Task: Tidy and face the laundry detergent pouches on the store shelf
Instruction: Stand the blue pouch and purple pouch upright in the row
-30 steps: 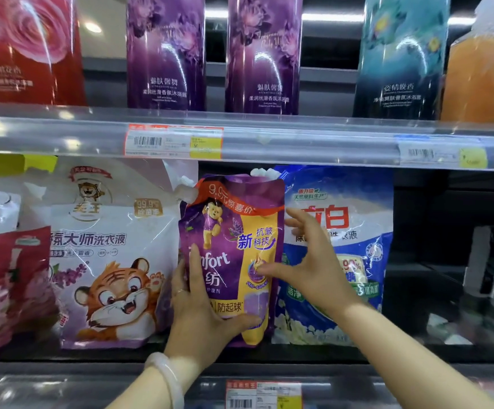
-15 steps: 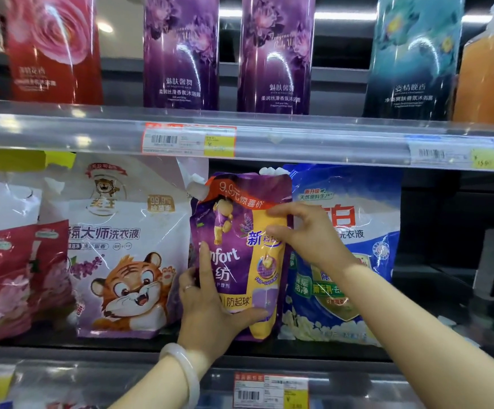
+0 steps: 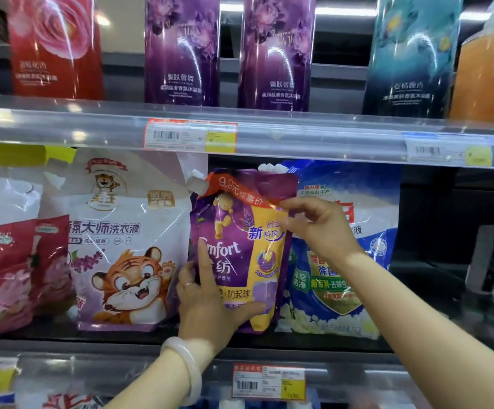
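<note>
Two hands on a purple pouch at a store shelf

The left hand (image 3: 207, 302) grips the glossy purple-and-yellow plastic pouch (image 3: 240, 252) low down; the right hand (image 3: 318, 228) pinches its upper right edge. A white tiger-printed pouch (image 3: 122, 240) stands beside the left hand, a blue-and-white pouch (image 3: 343, 290) behind the right.

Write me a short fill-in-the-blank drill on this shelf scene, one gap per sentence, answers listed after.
1. Both hands hold the ____ pouch with the yellow panel.
2. The left hand grips the pouch near its ____ edge.
3. The white pouch to its left shows a cartoon ____.
4. The left wrist wears a pale ____.

Answers: purple; bottom; tiger; bangle
</note>
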Available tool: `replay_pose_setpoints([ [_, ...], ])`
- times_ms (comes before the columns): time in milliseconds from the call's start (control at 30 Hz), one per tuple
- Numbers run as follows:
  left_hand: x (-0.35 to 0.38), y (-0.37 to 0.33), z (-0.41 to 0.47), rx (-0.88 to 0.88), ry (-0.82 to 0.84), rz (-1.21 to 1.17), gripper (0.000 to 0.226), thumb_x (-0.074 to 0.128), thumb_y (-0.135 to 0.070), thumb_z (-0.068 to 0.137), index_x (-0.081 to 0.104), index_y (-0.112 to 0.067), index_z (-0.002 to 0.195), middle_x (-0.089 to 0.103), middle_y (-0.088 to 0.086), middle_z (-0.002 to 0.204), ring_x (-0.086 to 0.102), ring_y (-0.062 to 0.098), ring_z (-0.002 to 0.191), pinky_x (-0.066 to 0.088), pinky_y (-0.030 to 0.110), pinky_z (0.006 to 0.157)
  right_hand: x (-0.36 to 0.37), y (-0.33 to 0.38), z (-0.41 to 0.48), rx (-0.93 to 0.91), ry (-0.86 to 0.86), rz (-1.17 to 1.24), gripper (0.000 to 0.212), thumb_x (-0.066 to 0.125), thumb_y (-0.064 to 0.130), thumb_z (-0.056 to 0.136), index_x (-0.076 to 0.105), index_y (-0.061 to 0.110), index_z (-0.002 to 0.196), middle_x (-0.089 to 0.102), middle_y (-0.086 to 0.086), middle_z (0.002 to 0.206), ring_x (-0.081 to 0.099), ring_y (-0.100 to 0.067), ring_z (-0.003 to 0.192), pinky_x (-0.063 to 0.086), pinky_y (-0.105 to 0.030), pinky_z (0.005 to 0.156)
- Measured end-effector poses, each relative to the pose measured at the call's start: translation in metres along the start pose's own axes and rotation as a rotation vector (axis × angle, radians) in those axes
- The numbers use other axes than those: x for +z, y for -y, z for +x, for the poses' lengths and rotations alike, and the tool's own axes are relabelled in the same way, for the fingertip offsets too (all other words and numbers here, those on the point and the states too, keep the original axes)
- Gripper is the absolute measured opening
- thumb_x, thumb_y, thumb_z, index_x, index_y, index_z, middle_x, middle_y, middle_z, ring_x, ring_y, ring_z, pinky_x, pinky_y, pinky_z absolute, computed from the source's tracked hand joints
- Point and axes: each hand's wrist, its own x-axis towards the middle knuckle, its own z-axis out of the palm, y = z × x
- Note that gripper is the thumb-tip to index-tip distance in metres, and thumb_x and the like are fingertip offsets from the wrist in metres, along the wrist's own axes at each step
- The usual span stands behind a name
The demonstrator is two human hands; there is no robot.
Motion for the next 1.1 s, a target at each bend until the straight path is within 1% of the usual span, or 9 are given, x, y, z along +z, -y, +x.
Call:
replay_pose_setpoints([
  [133, 0.008, -0.009, -0.022, 0.314, -0.179, 0.004, 0.106, 0.062, -0.068, 0.064, -0.002, -0.032, 0.141, 0.021, 0.014, 0.150, 0.021, 0.029, 0.137, 0.025, 0.047, 0.108, -0.046, -0.014, -0.024, -0.189, -0.393, -0.288, 0.020, 0.072, 0.009, 0.078, 0.068, 0.017, 0.095, 0.060, 0.005, 0.098, 0.056, -0.015, 0.096, 0.043, -0.022, 0.089],
  [233, 0.027, -0.026, -0.037, 0.574, -0.099, -0.057, 0.085, 0.055, -0.058, 0.074, 0.018, -0.025, 0.144, 0.022, 0.002, 0.148, 0.024, 0.019, 0.136, 0.024, 0.045, 0.107, -0.089, -0.037, -0.022, -0.032, -0.667, -0.237, 0.053, 0.075, 0.014, 0.076, 0.051, 0.005, 0.122, 0.048, -0.003, 0.117, 0.049, -0.016, 0.109, 0.040, -0.019, 0.091],
  [367, 0.050, -0.044, -0.036, 0.568, 0.079, -0.031, 0.091, 0.046, -0.074, 0.068, -0.010, -0.056, 0.138, -0.002, -0.013, 0.149, -0.004, 0.008, 0.139, 0.014, 0.038, 0.113, -0.106, -0.064, -0.017, 0.370, -0.334, 0.154, 0.033, 0.063, 0.029, 0.086, 0.055, 0.011, 0.112, 0.064, -0.012, 0.109, 0.067, -0.010, 0.079, 0.053, -0.022, 0.064],
  [433, 0.061, -0.048, -0.036, 0.551, 0.109, 0.037, 0.090, 0.034, -0.082, 0.069, -0.016, -0.054, 0.138, -0.004, -0.013, 0.150, -0.005, 0.012, 0.139, 0.016, 0.042, 0.111, -0.104, -0.073, -0.018, 0.441, -0.245, 0.264, 0.023, 0.054, 0.035, 0.091, 0.061, 0.013, 0.093, 0.070, -0.015, 0.100, 0.068, -0.018, 0.073, 0.053, -0.032, 0.069],
  [500, 0.066, -0.054, -0.034, 0.521, 0.112, 0.111, 0.087, 0.021, -0.084, 0.071, -0.015, -0.046, 0.141, 0.003, -0.006, 0.153, 0.003, 0.019, 0.138, 0.021, 0.042, 0.107, -0.100, -0.074, -0.016, 0.451, -0.309, 0.330, 0.030, 0.052, 0.034, 0.092, 0.060, 0.006, 0.085, 0.073, -0.018, 0.091, 0.066, -0.026, 0.074, 0.053, -0.037, 0.073],
  [633, 0.064, -0.058, -0.034, 0.422, 0.185, 0.171, 0.087, 0.011, -0.088, 0.055, -0.047, -0.059, 0.112, -0.032, -0.019, 0.140, -0.039, -0.001, 0.124, -0.011, 0.028, 0.110, -0.093, -0.075, -0.012, 0.458, -0.423, 0.413, 0.040, 0.056, 0.034, 0.090, 0.053, -0.005, 0.091, 0.059, -0.040, 0.105, 0.060, -0.030, 0.077, 0.050, -0.046, 0.077],
  [800, 0.054, -0.040, -0.042, 0.605, 0.002, 0.070, 0.092, 0.050, -0.070, 0.071, 0.000, -0.045, 0.144, -0.011, -0.018, 0.155, -0.002, 0.015, 0.146, 0.013, 0.045, 0.118, -0.101, -0.072, -0.036, 0.316, -0.295, 0.234, 0.024, 0.057, 0.037, 0.088, 0.052, 0.017, 0.100, 0.065, -0.008, 0.103, 0.066, -0.010, 0.077, 0.052, -0.025, 0.063],
  [933, 0.037, -0.023, -0.033, 0.346, -0.233, 0.051, 0.108, 0.046, -0.086, 0.056, 0.006, -0.038, 0.144, -0.001, 0.003, 0.157, 0.002, 0.029, 0.144, 0.012, 0.052, 0.116, -0.105, -0.092, -0.081, 0.233, 0.012, 0.135, 0.095, 0.073, 0.032, 0.061, 0.019, 0.031, 0.139, 0.055, 0.012, 0.121, 0.063, -0.002, 0.101, 0.056, -0.020, 0.074],
  [1100, 0.038, -0.023, -0.018, 0.059, -0.130, 0.038, 0.142, 0.068, -0.080, 0.029, -0.040, -0.060, 0.119, -0.023, 0.001, 0.152, -0.025, 0.014, 0.136, 0.002, 0.044, 0.116, -0.098, -0.108, -0.090, 0.240, 0.243, 0.135, 0.114, 0.086, 0.016, 0.051, 0.014, 0.042, 0.136, 0.050, 0.021, 0.127, 0.055, 0.016, 0.106, 0.046, -0.001, 0.074],
])
